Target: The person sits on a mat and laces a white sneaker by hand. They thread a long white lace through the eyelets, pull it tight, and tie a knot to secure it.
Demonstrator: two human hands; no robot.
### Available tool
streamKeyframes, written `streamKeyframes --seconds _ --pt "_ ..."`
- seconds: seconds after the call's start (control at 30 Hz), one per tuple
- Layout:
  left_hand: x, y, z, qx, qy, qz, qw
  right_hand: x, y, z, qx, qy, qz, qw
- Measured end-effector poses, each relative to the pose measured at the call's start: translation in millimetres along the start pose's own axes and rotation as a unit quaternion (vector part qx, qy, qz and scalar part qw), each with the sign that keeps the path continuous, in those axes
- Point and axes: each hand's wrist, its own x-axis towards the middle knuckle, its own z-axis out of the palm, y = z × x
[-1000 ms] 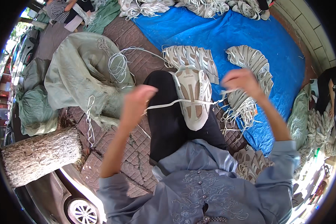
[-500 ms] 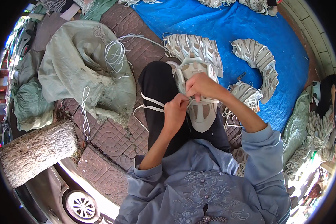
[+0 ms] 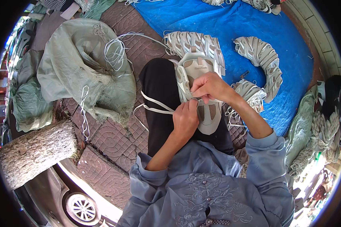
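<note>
A beige and white sneaker upper (image 3: 210, 125) lies across my lap, its toe toward me. A flat white shoelace (image 3: 157, 103) runs from my left hand over my left knee, its loose part hanging beside the leg. My left hand (image 3: 186, 118) is closed on the lace, knuckles against the shoe's left side near the lowest eyelets. My right hand (image 3: 210, 87) rests over the tongue, thumb and finger pinched at the left eyelet row. The lace end between those fingertips is mostly hidden.
Stacked shoe uppers (image 3: 195, 43) and a curved row of uppers (image 3: 267, 62) lie on a blue tarp (image 3: 291, 49). A pile of laced uppers (image 3: 248, 92) sits nearer. At left are a grey-green sack (image 3: 70, 64), loose white laces (image 3: 115, 51) and a tree trunk (image 3: 38, 151).
My left hand has moved right, onto the shoe's edge, drawing the trailing lace with it. My right hand has shifted slightly right, its pinch now at the left eyelet row.
</note>
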Motion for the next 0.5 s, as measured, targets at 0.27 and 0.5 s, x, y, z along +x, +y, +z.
streamKeyframes --seconds 0.27,0.5 --pt "-4.5 8.7 6.8 -0.045 -0.015 -0.163 0.985 0.9 12.5 -0.8 0.085 -0.007 0.015 0.996" --pt "4.2 -3.4 -0.7 -0.010 -0.048 0.000 0.999 -11.3 20.3 1.4 0.062 0.050 -0.039 0.996"
